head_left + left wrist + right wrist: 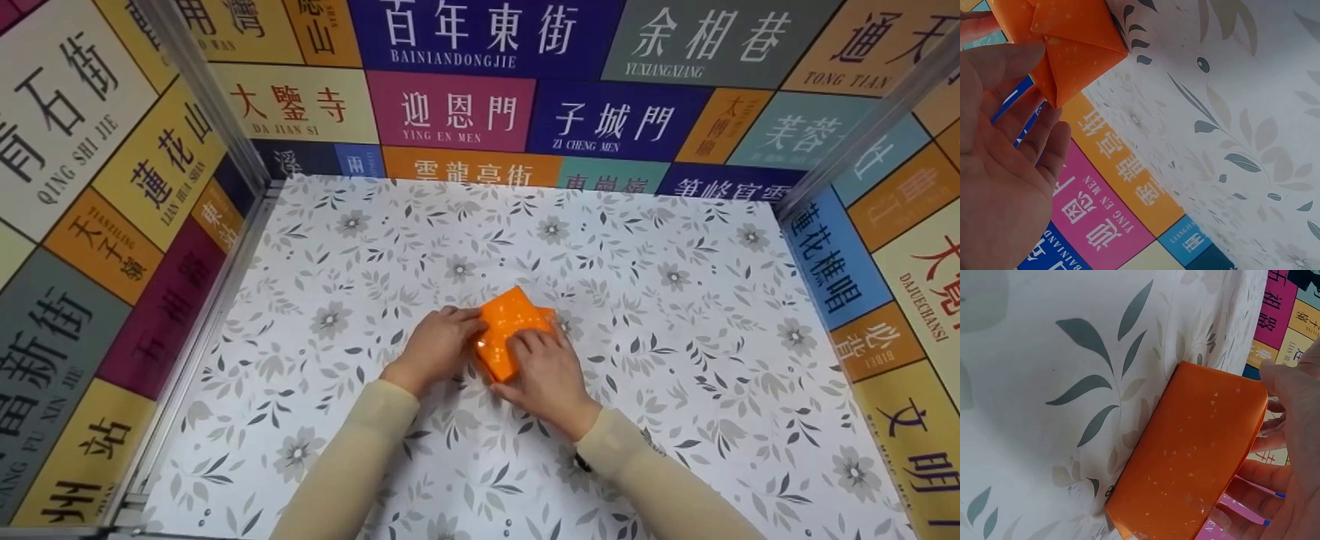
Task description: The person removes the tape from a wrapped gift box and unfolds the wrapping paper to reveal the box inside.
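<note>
Lettered walls (457,112) edge the floral tabletop (712,352), where left hand (444,341) and right hand (551,375) grip an orange packet (502,319) at head-view centre, the left wrist view showing folds (1081,64), the right a smooth face (1190,444).

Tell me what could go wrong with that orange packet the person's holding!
Maybe two things. The folded end by the left hand has creased flaps meeting there, so they might pop open if those fingers slip. And the right hand grips the orange packet too, so if the hands pulled different ways, the wrapping could wrinkle or tear.
</note>
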Motion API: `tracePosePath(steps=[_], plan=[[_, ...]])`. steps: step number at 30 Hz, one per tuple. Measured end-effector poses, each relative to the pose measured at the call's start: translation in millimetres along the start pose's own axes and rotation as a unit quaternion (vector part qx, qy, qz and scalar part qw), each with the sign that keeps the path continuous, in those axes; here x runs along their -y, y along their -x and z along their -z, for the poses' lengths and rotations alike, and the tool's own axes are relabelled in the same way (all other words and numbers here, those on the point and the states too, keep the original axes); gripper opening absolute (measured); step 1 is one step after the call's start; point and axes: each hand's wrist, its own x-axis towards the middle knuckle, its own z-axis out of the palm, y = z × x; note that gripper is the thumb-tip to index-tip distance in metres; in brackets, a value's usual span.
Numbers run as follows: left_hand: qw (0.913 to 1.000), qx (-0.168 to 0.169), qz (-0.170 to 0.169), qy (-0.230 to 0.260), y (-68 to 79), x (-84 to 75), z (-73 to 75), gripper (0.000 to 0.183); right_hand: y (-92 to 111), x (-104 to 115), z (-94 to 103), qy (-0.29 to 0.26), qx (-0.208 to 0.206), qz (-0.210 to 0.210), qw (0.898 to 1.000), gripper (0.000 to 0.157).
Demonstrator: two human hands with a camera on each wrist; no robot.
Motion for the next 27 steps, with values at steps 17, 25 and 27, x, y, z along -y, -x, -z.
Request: tracePosePath(steps=[17,25,27], plan=[[0.9996,0.016,-0.022,0.008,-1.6,-5.0,1.0,0.036,4,-19,7.1,-0.005,0.024,0.038,0.999,0.062],[0.9994,0.004,-0.034,-0.007,-2.0,-7.6,1.1,0.043,5,-24,6.8,-0.018,0.011,0.040,0.999,0.055],[0.9994,0.005,-0.032,-0.008,-1.6,-7.4,0.9,0.043,5,-24,7.4,-0.014,0.012,0.040,0.999,0.053]])
